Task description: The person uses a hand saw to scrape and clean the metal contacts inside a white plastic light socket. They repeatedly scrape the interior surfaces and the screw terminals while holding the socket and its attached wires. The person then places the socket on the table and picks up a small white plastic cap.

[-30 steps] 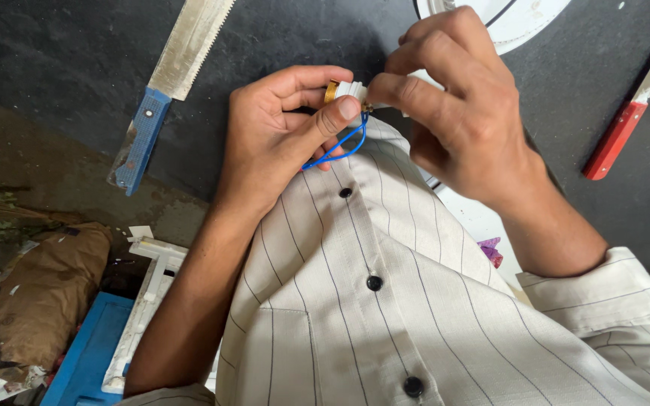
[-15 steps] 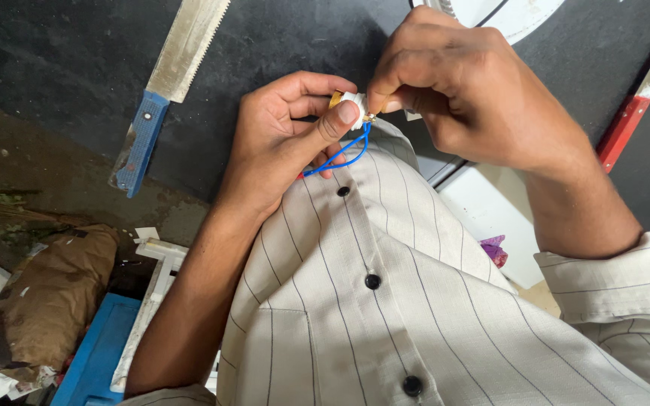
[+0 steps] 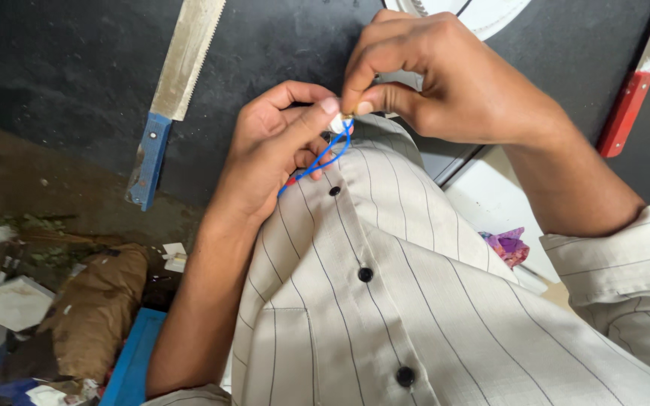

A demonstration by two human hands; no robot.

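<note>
While both hands sit together at top centre of the frame, the left hand [image 3: 276, 146] pinches a small white piece [image 3: 335, 124] between thumb and forefinger, w/ a blue wire [image 3: 323, 156] looping down from it over the striped shirt [image 3: 415, 301]; the right hand [image 3: 434, 75] comes in from the upper right, fingertips closed on the same spot — looks like there's a bare yellowish wire end there, but it's too small to tell for sure. My read: this is the fiddly bit, joining or twisting the wire at that white piece, prob. midway through; the next move would need a steady left-hand pinch and fine turning from the right, no tugging. Off to the sides on the dark bench [image 3: 54, 68]: a blue-handled saw [image 3: 174, 98] upper left, a red-handled tool [image 3: 633, 90] upper right — both untouched.
</note>
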